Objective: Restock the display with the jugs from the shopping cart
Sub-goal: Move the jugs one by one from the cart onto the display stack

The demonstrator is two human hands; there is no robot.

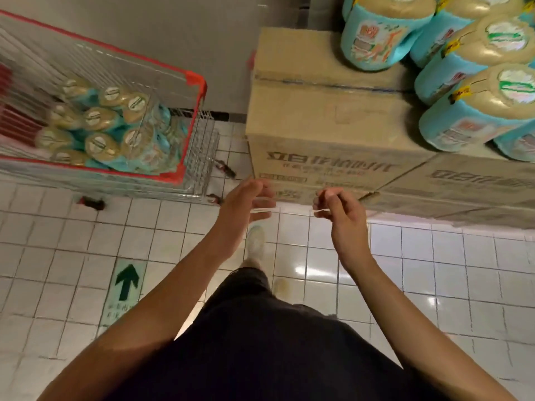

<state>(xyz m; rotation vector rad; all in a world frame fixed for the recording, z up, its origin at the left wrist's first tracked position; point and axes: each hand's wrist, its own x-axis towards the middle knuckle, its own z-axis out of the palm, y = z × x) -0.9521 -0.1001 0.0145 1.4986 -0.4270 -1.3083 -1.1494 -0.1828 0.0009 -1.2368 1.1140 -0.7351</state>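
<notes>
At the far left stands the shopping cart (191, 79) with its red rim. The jugs in the cart (101, 146) are packed closely together, upright, and you see mostly their beige tops and blue-green labels. This is where your stock waits. On the tiled floor (43, 241) below it there is a green arrow sticker (127, 282).

In the middle, your left hand (249, 198) is raised with the fingers curled inward. A thin pale strand (260, 211) seems to pass through them and to run across to your right hand (338, 209), which pinches the other end with its fingertips. What this strand is, I cannot tell. Neither hand touches a jug, and both are well apart from the cart.

At the right, the cardboard boxes (318, 111) serve as the display, and the jugs on the display (376, 39) stand in a group on the far right part. The left part of the box top is bare.

I judge that each jug is full and therefore heavy, with a stiff body and a smooth label that can slip in the palm. A handle I cannot make out from above. I advise you to take hold at the narrow part under the top and to support the bottom with the other hand. Lift one jug at a time and straight up, because the neighbours press close.
</notes>
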